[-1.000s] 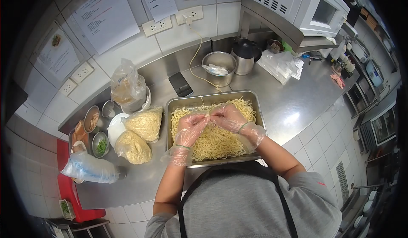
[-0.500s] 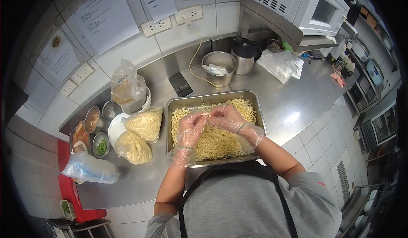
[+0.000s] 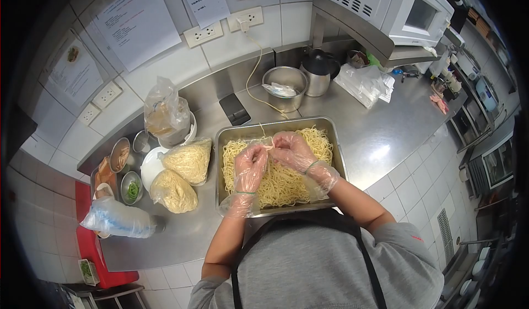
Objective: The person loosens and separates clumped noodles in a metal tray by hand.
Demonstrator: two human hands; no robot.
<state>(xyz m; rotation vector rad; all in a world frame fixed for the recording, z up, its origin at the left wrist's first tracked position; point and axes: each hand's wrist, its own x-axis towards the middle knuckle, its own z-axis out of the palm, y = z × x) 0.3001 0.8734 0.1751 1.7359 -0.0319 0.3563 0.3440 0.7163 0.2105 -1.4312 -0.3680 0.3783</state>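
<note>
Both hands wear clear plastic gloves with green bands at the wrists. My left hand and my right hand meet above a metal tray of yellow noodles. Their fingertips are pinched together around the knotted, pale end of a clear plastic bag. The bag hangs below the fingers, over the noodles, and its outline is hard to make out. Left of the tray lie two tied bags of noodles, one upper and one lower.
On the steel counter behind the tray stand a metal pot and a thermos jug. Plastic bags lie at the back right. Small bowls, including one with green vegetables, and a plastic-wrapped bundle are at the left.
My left hand has shifted slightly right and turned more upright. The fingertips of both hands have moved a little, still pinched together above the tray.
</note>
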